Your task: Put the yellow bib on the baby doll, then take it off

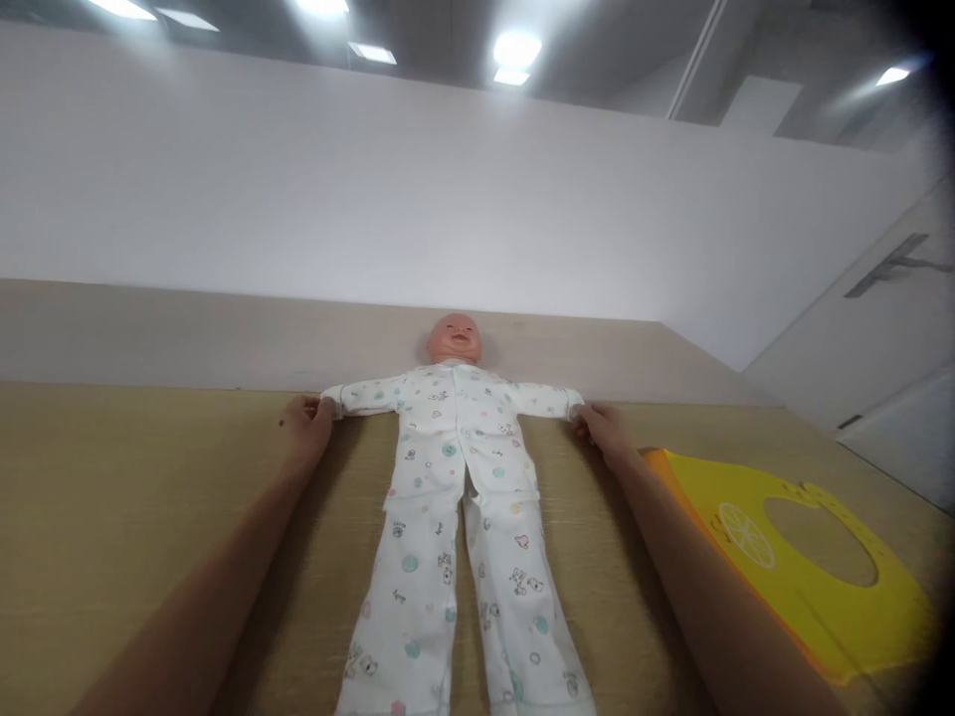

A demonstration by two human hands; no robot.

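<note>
A baby doll (455, 339) lies on its back in the middle, head toward the wall. It wears a white long-sleeved top (463, 428) and white trousers (407, 587), both printed with small animals and coloured dots. Its arms are spread out sideways. My left hand (307, 428) pinches the cuff of the sleeve on the left. On the other side, my right hand (603, 430) has its fingers closed on the opposite sleeve's cuff. The doll's own hands are hidden in the sleeves, and the trouser ends reach the bottom edge of the view.
A yellow silicone bib (753, 477) with an orange edge and a white citrus print lies to the right, beside my right forearm. The wooden tabletop (111, 517) meets a paler strip (149, 333) before the white wall (298, 189). A grey door handle (887, 264) shows far right.
</note>
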